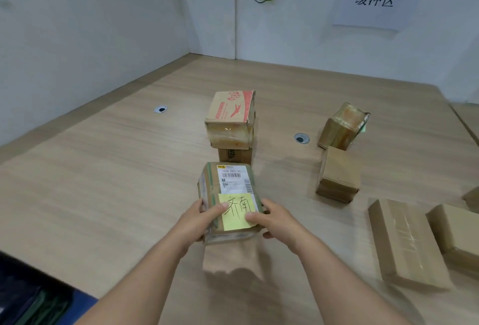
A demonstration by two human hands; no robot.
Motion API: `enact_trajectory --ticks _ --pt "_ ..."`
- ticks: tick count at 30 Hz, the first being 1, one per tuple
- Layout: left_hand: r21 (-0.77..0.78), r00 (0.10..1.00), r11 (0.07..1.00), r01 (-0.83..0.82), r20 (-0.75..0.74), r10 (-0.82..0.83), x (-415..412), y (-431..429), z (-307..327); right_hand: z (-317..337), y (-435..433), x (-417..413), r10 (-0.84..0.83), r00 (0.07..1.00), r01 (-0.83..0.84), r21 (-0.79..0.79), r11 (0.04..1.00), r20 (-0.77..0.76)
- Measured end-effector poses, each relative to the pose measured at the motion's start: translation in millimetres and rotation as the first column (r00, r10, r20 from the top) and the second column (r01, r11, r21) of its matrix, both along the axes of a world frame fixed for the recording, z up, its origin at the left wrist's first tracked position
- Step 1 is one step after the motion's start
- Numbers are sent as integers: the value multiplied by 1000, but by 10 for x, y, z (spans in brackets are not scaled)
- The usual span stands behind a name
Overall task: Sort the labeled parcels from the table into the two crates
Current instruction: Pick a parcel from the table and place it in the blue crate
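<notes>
Left hand (199,222) and right hand (276,221) both clamp the near end of the taped parcel (229,182), held between them above the worktop (103,182), thumbs on its yellow note (237,217); probably light, stiff card (tape looks slick), best gripped by opposite sides.

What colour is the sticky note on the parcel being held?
Yellow; the sticky note shows clearly in the head view.

Both bare forearms stretch forward from the lower edge and angle toward each other. The left hand (199,221) and the right hand (276,221) grip one parcel (229,182) at its two sides, with both thumbs lying on its top face.
</notes>
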State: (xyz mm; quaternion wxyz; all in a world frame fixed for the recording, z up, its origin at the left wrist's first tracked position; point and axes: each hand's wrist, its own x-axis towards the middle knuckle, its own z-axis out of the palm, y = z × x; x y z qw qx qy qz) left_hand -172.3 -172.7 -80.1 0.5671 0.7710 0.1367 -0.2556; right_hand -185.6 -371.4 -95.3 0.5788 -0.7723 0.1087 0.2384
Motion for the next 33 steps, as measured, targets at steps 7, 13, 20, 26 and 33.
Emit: enact_trajectory --ticks 7,13,20,26,33 --pt "-201 986 977 -72 130 99 -156 161 101 174 -92 -21 89 995 -100 275 956 51" --pt "-190 960 980 -57 259 106 -361 228 293 335 2 -76 103 975 -168 350 921 196" --pt "-138 910 969 -203 340 239 -720 338 456 408 266 -102 171 933 -282 348 894 318" --pt "45 846 931 -361 435 307 -1059 763 560 417 553 -129 227 919 -341 359 869 323" --pt "372 784 800 -471 593 185 -1380 1397 593 541 1074 -186 347 870 -454 296 840 350"
